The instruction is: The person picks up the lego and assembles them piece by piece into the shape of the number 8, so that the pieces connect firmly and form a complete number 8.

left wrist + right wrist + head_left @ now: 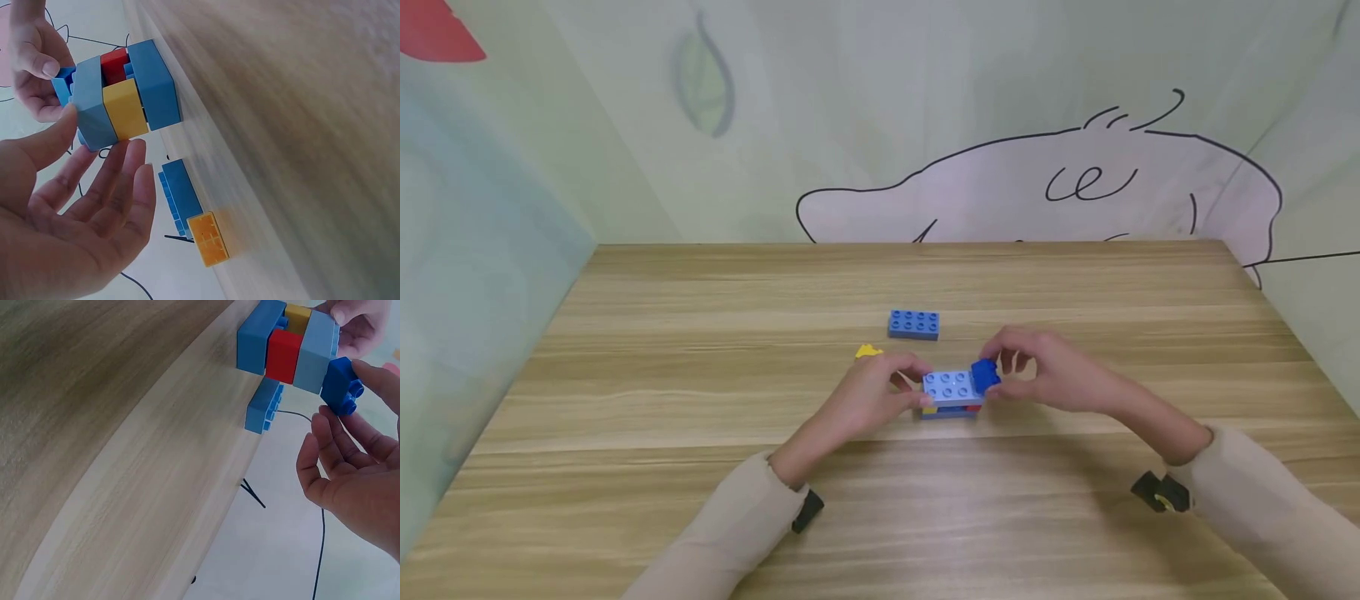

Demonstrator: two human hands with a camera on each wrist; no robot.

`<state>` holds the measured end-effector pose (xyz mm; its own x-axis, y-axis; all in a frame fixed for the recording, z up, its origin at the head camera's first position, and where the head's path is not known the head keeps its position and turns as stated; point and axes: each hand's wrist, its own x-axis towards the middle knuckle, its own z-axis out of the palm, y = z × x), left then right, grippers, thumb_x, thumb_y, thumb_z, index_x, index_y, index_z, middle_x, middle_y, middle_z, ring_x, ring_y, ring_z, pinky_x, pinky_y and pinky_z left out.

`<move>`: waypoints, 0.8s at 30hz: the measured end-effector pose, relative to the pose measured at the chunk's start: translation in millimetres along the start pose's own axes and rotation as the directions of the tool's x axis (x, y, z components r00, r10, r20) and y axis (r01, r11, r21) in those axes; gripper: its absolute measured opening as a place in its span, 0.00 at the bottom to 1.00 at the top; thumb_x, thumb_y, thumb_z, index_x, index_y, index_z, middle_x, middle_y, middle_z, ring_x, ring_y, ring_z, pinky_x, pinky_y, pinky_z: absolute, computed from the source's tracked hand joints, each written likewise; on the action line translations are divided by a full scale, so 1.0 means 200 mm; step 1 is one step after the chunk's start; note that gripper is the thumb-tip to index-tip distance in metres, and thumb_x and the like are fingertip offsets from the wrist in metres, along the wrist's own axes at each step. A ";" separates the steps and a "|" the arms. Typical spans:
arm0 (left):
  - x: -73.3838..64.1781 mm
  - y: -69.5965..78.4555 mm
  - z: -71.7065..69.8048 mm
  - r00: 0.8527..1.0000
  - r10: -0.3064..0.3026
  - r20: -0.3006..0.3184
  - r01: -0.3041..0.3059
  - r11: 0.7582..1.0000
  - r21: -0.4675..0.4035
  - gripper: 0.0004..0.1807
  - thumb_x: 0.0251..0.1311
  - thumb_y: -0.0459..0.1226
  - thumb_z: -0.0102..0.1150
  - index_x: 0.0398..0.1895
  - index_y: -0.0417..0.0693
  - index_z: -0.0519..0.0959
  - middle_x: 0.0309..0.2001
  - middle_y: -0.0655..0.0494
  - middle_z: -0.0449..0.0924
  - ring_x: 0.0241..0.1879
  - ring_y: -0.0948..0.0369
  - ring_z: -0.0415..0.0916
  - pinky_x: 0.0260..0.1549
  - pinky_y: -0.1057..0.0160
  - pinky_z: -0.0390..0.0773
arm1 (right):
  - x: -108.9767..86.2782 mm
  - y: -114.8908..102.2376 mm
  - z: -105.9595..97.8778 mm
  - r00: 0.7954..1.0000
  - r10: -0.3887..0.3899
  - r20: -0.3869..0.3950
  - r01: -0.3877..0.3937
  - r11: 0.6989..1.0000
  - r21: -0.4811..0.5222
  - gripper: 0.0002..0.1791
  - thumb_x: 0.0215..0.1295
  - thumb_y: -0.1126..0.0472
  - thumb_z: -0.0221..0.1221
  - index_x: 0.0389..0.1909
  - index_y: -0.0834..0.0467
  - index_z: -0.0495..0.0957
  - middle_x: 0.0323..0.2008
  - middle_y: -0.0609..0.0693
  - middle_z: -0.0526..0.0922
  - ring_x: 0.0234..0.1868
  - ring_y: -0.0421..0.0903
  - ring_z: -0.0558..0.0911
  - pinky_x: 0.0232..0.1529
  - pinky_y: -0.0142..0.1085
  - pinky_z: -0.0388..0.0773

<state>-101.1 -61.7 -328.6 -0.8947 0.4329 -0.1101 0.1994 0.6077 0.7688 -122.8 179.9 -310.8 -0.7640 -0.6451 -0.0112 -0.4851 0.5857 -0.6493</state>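
A small stack of toy building bricks stands on the wooden table. Its bottom is a blue brick (156,87), with a yellow brick (125,109) and a red brick (284,356) side by side on it. A light blue brick (946,387) bridges these two, its studs upward. My left hand (868,396) grips the light blue brick's left end between thumb and fingers. A small dark blue brick (984,377) is pinched between thumb and fingers of my right hand (1063,371). It sits tilted at the right end of the light blue brick's top.
Behind the stack a loose blue brick (913,325) lies with its studs up. Just beyond my left hand is a loose yellow brick (209,239), partly hidden in the head view. A wall with line drawings (1037,183) rises at the table's far edge.
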 end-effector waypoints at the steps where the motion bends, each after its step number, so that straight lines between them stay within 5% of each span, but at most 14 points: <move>1: 0.00 0.00 0.00 1.000 -0.002 0.000 0.002 1.000 -0.001 0.16 0.52 0.36 0.64 0.45 0.44 0.78 0.41 0.55 0.79 0.36 0.62 0.74 0.35 0.67 0.75 | 0.00 0.00 0.00 1.000 0.002 -0.007 -0.002 1.000 -0.002 0.17 0.51 0.62 0.66 0.43 0.58 0.76 0.37 0.44 0.77 0.37 0.44 0.73 0.38 0.41 0.75; 24: 0.01 0.00 0.00 1.000 -0.001 0.001 0.001 1.000 -0.002 0.15 0.52 0.36 0.64 0.45 0.44 0.79 0.41 0.54 0.79 0.36 0.61 0.75 0.35 0.67 0.75 | 0.01 -0.02 0.05 0.998 -0.045 -0.044 0.045 0.999 0.007 0.17 0.53 0.59 0.66 0.43 0.62 0.78 0.39 0.48 0.80 0.37 0.42 0.76 0.40 0.40 0.76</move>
<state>-102.2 -61.3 -329.1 -0.8943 0.4334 -0.1115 0.1981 0.6068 0.7698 -118.1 172.7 -315.6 -0.7595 -0.6485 0.0512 -0.5162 0.5528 -0.6541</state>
